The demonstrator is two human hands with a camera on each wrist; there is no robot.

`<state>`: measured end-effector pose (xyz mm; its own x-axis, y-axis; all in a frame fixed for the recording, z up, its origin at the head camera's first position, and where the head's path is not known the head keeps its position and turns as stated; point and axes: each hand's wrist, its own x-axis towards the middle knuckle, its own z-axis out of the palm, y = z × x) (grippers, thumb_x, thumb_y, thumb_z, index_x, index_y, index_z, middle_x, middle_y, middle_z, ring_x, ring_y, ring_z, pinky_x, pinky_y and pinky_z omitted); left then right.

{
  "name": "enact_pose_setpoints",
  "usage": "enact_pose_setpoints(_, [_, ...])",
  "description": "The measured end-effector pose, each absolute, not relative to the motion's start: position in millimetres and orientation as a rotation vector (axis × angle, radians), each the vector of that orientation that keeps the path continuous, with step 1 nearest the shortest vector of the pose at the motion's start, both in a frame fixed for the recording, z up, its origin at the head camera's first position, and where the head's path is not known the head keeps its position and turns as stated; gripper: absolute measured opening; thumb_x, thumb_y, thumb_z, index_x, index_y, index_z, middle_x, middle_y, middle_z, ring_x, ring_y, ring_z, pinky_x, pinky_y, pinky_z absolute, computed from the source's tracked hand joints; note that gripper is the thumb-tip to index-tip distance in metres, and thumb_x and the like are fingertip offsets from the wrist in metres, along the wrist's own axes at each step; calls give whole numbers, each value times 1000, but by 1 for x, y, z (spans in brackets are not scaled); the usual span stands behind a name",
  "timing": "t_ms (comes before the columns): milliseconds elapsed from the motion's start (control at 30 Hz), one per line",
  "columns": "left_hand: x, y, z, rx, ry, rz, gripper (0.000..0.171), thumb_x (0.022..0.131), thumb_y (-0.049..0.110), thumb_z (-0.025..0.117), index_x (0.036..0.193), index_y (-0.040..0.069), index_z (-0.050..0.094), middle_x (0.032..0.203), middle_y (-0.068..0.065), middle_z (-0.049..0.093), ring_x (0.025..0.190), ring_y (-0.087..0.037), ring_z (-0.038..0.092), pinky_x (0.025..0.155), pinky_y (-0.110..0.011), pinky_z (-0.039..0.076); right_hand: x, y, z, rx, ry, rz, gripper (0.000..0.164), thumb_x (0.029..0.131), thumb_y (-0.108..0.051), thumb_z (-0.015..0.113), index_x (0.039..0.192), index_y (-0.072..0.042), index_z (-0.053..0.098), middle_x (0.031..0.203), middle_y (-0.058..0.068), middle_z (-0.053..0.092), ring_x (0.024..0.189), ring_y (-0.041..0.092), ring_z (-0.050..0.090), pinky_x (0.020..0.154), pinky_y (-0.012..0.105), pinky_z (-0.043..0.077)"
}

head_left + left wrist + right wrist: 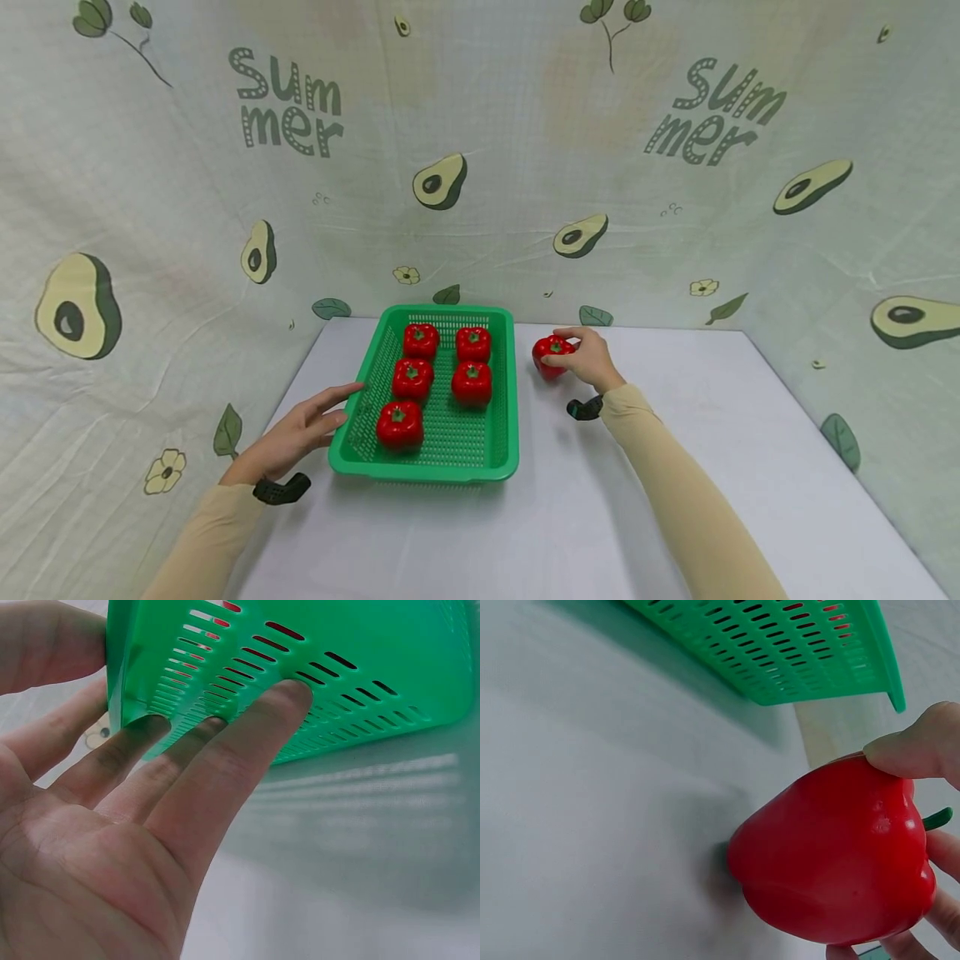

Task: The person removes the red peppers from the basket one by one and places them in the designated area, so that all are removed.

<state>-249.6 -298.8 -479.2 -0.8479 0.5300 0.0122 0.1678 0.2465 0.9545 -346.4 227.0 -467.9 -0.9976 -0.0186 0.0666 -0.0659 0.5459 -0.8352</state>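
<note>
A green plastic basket [501, 450] with slotted walls stands on the white table, holding several red bell peppers [400, 426] with green stems. My left hand [300, 429] is at the basket's left side. In the left wrist view its fingers [225, 761] lie fairly straight against the outer slotted wall, palm visible. To the right of the basket, my right hand [588, 360] grips another red bell pepper [832, 851] round its stem end, thumb on one side and fingers on the other. That pepper's lower end is close to the table; whether it touches I cannot tell.
The white table [675, 467] extends to the right of the basket and in front of it. A pale cloth [510, 108] printed with avocados and lettering hangs behind and along both sides. Both wrists carry dark bands.
</note>
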Motion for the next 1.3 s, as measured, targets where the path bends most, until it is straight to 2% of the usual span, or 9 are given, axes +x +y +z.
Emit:
enact_pose_setpoints(167, [-249,-299,-479,647,2212,1630,57,118,15,50,172,7,33,176,-25,22,149,-57,40,107,-70,49,-346,225,-468,94,-2740,1446,61,94,-19,87,147,3,65,149,26,53,118,38,57,88,36,58])
enact_pose_setpoints(433, [-250,-299,-480,649,2210,1632,57,118,16,50,172,8,33,176,-26,21,151,-60,36,106,-72,49,-347,227,-468,88,-2748,1443,60,94,-19,86,146,3,66,148,26,55,117,39,58,86,35,58])
enact_pose_setpoints(667, [-250,-299,-480,649,2203,1640,57,118,15,50,172,7,32,176,-26,21,150,-59,37,107,-72,49,-347,226,-469,62,-2769,1442,60,95,-19,86,147,1,65,150,25,53,122,39,55,92,40,58])
enact_pose_setpoints(900, [-251,-300,-481,650,2200,1641,57,118,15,50,172,7,32,176,-26,21,149,-59,39,107,-70,50,-348,225,-469,86,-2782,1421,62,95,-22,86,148,2,64,148,26,55,120,39,56,90,39,57])
enact_pose_setpoints(1300, [-250,-298,-480,645,2218,1631,57,118,16,50,172,8,33,176,-26,20,150,-59,37,107,-72,49,-346,225,-467,65,-2774,1434,64,96,-24,86,150,3,61,148,25,55,124,40,53,96,44,56])
